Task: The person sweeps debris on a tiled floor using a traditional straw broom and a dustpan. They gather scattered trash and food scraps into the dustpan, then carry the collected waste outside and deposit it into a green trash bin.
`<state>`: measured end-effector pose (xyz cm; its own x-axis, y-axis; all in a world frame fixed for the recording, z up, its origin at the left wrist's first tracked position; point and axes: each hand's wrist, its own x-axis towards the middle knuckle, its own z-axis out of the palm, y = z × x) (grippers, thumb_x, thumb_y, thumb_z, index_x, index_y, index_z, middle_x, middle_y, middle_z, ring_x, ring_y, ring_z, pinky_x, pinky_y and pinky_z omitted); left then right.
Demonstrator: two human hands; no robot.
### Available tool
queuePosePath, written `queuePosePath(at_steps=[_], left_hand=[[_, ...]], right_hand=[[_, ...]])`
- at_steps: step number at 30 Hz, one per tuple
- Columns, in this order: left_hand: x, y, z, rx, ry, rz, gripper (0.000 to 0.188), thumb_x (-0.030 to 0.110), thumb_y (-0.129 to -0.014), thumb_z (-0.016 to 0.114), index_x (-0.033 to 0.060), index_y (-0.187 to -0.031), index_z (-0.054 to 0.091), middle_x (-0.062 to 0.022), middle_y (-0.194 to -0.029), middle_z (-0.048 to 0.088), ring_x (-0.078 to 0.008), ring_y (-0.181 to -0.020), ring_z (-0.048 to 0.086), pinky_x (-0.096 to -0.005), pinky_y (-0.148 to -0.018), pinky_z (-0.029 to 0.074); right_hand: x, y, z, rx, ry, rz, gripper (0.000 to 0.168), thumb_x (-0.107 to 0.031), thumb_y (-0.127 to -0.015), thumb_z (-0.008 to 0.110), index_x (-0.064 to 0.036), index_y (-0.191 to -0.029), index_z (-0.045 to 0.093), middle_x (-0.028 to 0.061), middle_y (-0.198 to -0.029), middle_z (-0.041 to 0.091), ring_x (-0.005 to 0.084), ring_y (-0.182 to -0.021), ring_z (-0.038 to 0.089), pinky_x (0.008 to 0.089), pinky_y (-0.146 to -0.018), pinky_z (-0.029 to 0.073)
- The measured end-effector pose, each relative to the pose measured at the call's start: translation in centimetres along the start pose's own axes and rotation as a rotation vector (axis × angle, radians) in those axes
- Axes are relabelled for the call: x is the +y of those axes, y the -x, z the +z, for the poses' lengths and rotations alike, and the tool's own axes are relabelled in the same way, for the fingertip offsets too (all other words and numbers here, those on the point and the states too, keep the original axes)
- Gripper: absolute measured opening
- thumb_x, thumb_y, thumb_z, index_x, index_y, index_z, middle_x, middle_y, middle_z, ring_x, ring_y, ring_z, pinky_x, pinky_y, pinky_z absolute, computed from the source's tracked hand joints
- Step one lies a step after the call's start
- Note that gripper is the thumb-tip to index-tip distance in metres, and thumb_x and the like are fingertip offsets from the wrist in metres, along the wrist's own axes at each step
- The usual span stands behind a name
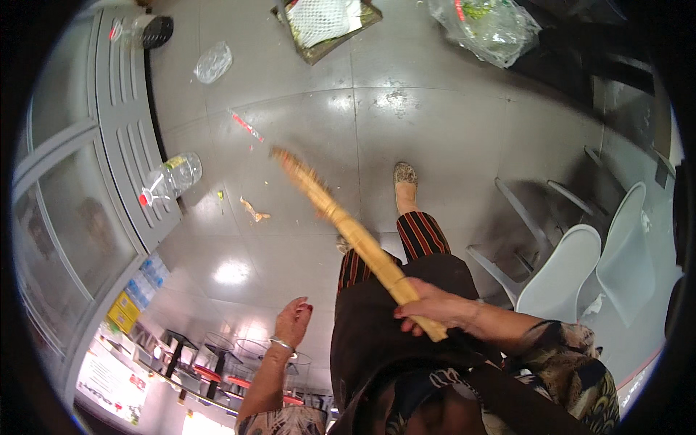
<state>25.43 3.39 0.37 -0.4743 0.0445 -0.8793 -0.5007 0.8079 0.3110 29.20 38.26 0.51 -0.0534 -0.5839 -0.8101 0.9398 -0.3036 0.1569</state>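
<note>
My right hand (pixel 429 302) grips the lower end of a long hand broom of bound straw (pixel 353 234). The broom slants up and to the left across my legs. Its far, reddish-brown end is blurred and points at the floor. Past that tip lies a red and white strip (pixel 247 126) on the grey tiles. A crumpled orange-brown scrap (pixel 254 210) is on the floor to the left, near a small yellow-green bit (pixel 221 194). My left hand (pixel 293 324), with a bracelet at the wrist, hangs loosely curled at my left side with nothing seen in it.
Pale chairs (pixel 560 272) stand to the right. At the left, clear plastic bottles (pixel 182 173) lie by a glass-doored cabinet (pixel 125 136). A clear plastic piece (pixel 213 62), a shallow crate (pixel 326 32) and a plastic bag with greens (pixel 489 27) are farther ahead.
</note>
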Motion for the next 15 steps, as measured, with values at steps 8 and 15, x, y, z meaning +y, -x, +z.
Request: queuePosePath(at_steps=[8, 15], left_hand=[[-5.6, 1.0, 8.1, 0.104, 0.487, 0.034, 0.029, 0.016, -0.088, 0.058, 0.0025, -0.114, 0.058, -0.0083, -0.088, 0.066, -0.0133, -0.080, 0.061, -0.0267, -0.073, 0.049], [-16.3, 8.3, 14.5, 0.209, 0.687, -0.419, 0.030, 0.016, -0.086, 0.056, -0.0024, -0.110, 0.058, -0.0065, -0.085, 0.064, -0.0127, -0.074, 0.058, -0.0259, -0.068, 0.048]], right_hand=[[-2.3, -14.8, 2.0, -0.002, -0.085, 0.040, 0.071, 0.006, -0.076, 0.058, -0.018, -0.137, 0.028, 0.0084, -0.074, 0.053, 0.0161, -0.051, 0.052, 0.0283, -0.040, 0.043], [-8.4, -5.1, 0.2, 0.294, 0.253, -0.219, 0.060, -0.002, -0.081, 0.057, -0.015, -0.133, 0.031, 0.0062, -0.077, 0.052, 0.0122, -0.048, 0.049, 0.0266, -0.040, 0.044]])
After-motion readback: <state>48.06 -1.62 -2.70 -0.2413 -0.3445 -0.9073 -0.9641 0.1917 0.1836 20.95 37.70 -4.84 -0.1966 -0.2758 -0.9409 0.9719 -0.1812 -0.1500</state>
